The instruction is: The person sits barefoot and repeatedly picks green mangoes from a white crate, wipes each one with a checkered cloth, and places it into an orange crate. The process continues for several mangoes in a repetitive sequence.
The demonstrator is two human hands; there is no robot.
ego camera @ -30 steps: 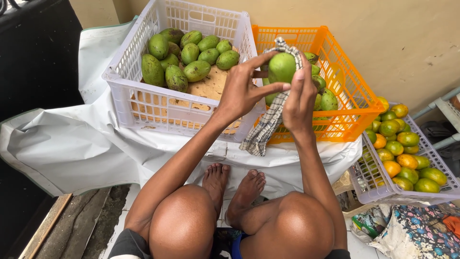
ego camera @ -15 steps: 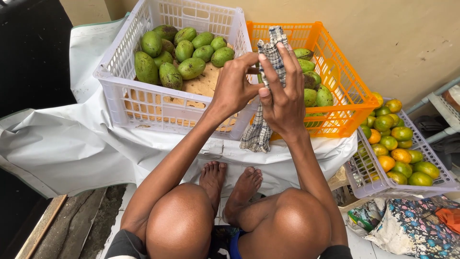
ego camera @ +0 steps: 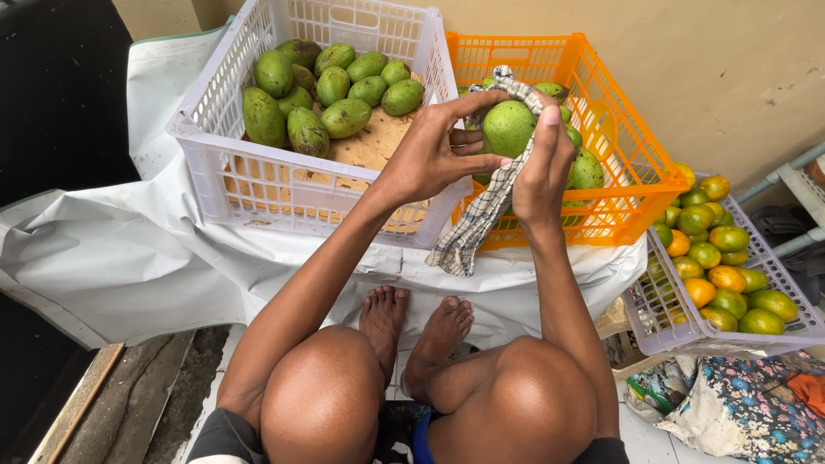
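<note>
1. The left hand (ego camera: pixel 430 155) grips a green mango (ego camera: pixel 507 127), held above the orange crate (ego camera: pixel 619 185)
2. The right hand (ego camera: pixel 543 167) presses a checked cloth (ego camera: pixel 481 215) against the mango, its fingers seemingly curled over the fabric
3. The white crate (ego camera: pixel 258 185) beside it holds more green mangoes (ego camera: pixel 322 90)

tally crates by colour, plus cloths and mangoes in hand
White crates: 2, one of mangoes, one of citrus
Orange crates: 1
Checked cloths: 1, under the right hand
Mangoes in hand: 1, gripped by the left hand
Total: 5
</note>
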